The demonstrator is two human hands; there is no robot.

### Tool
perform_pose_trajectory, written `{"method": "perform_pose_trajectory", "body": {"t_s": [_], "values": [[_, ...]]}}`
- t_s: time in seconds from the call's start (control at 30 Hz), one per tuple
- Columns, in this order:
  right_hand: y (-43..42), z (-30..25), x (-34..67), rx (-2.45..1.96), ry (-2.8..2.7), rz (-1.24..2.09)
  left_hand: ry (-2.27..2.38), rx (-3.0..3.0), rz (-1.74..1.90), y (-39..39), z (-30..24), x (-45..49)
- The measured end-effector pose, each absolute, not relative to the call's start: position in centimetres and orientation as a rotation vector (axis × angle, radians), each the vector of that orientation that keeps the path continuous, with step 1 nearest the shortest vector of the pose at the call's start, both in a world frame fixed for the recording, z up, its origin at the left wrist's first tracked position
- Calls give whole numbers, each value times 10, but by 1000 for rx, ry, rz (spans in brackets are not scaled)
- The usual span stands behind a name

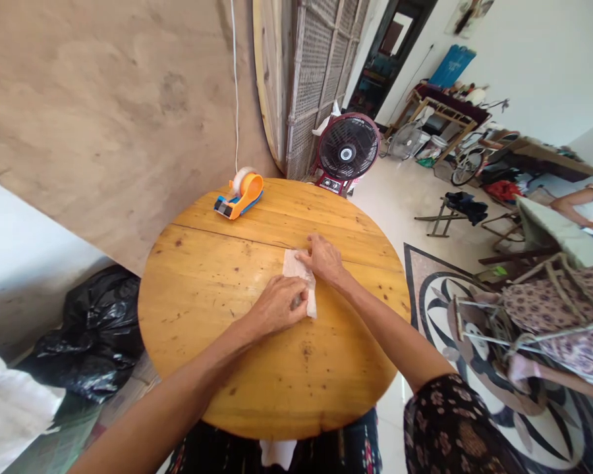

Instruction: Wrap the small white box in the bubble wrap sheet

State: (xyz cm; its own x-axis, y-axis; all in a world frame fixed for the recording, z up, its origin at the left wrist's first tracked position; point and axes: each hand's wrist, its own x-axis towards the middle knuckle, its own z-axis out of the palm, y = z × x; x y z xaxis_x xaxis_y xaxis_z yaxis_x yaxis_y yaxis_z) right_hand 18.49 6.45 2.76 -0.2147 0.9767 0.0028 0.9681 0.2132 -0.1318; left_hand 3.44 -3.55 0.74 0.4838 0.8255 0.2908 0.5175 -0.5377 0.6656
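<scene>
A small white piece of paper or plastic (294, 265) lies flat near the middle of a round wooden table (202, 283). My left hand (278, 305) rests on its near end with fingers curled, pinching its edge. My right hand (325, 258) presses on its far right side, fingers bent down onto it. Much of the white piece is hidden under both hands. An orange and blue tape dispenser (240, 194) stands at the table's far edge, well away from both hands.
A black bag (91, 332) lies on the floor left of the table. A red standing fan (346, 150) stands behind the table. Chairs (538, 309) and another person's arm (573, 201) are at the right. A brown wall rises on the left.
</scene>
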Motion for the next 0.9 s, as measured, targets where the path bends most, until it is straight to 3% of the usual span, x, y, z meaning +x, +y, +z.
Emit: {"method": "perform_pose_trajectory", "body": {"t_s": [0.43, 0.9], "values": [[92, 22, 185, -1912, -2338, 540, 1146, 2217, 866, -37, 5, 37], [91, 19, 197, -1586, -2203, 728, 1210, 2183, 864, -39, 8, 36]]}}
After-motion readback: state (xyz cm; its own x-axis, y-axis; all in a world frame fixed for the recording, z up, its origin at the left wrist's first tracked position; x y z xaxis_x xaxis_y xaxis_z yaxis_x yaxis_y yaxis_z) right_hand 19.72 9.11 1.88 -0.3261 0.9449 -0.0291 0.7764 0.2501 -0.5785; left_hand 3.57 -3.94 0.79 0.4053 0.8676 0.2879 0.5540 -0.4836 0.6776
